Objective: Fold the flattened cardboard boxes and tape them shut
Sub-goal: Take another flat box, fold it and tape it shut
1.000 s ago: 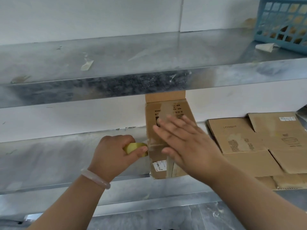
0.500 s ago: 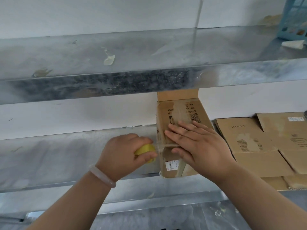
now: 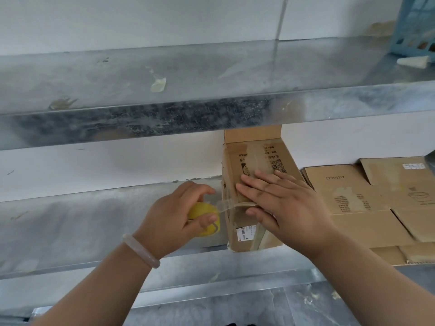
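Note:
A folded brown cardboard box (image 3: 256, 161) stands on the middle metal shelf (image 3: 70, 222), its far flap up against the wall. My right hand (image 3: 282, 203) lies flat on the box's top, fingers straight, pressing a strip of clear tape down. My left hand (image 3: 176, 215) grips a yellow tape roll (image 3: 206, 218) just left of the box. A stretch of clear tape (image 3: 231, 205) runs from the roll to the box's left edge.
Flattened cardboard boxes (image 3: 367, 198) are stacked on the same shelf to the right. The upper metal shelf (image 3: 211, 90) overhangs the box and carries a blue plastic basket (image 3: 416, 27) at its far right. A grey floor shows below.
My right hand came down flat onto the box top and slid slightly toward me. My left hand drew the tape roll down and left, stretching the tape off the box edge.

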Available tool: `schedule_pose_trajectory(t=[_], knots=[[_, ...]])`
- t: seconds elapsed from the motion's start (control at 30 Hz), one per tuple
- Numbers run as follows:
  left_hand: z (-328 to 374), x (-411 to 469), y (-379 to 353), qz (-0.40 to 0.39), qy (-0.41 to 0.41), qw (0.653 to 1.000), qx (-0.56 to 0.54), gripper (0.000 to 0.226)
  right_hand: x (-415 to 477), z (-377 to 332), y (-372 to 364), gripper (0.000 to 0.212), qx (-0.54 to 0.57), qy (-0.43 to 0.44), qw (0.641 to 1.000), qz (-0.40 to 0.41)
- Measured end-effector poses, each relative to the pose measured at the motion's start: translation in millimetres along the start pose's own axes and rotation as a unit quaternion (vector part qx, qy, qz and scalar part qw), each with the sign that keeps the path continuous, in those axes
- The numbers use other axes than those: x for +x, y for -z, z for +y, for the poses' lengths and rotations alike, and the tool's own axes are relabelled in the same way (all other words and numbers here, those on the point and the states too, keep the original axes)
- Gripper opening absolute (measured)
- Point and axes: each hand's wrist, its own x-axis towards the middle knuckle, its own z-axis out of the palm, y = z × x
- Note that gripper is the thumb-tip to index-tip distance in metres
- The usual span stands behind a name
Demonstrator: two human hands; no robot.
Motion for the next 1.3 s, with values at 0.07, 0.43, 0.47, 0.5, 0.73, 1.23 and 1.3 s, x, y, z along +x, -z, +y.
schedule_pose_trajectory(t=[0.07, 0.43, 0.47, 0.5, 0.73, 1.23, 1.3], knots=[[-3.4, -5.1, -4.0, 0.031, 0.015, 0.999, -0.04, 0.044, -0.3, 0.6, -0.7, 0.042, -0.003, 0.003, 1.0, -0.001], [16.2, 8.4, -40.6, 0.096, 0.135, 0.975, -0.15, 0.025, -23.1, 33.4, 10.9, 0.043, 0.205, -0.053, 0.964, 0.16], [15.8, 8.3, -41.0, 0.094, 0.136, 0.976, -0.144, 0.029, -33.3, 44.4, 9.0, 0.041, 0.242, -0.142, 0.932, 0.23], [15.6, 7.5, -40.9, 0.092, 0.136, 0.976, -0.142, 0.032, -43.6, 55.9, 3.7, 0.038, 0.261, -0.245, 0.894, 0.268], [20.2, -2.3, -35.1, 0.084, 0.164, 0.974, -0.133, 0.013, -95.5, 95.8, -88.9, 0.044, 0.1, -0.467, 0.843, -0.246], [27.6, -14.0, -33.6, 0.097, 0.144, 0.974, -0.142, 0.008, -116.9, 37.2, -27.0, 0.028, 0.477, -0.624, 0.604, 0.134], [26.4, -13.4, -34.1, 0.097, 0.144, 0.975, -0.142, 0.004, -116.3, 13.2, -4.2, 0.025, 0.475, -0.581, 0.642, 0.156]])
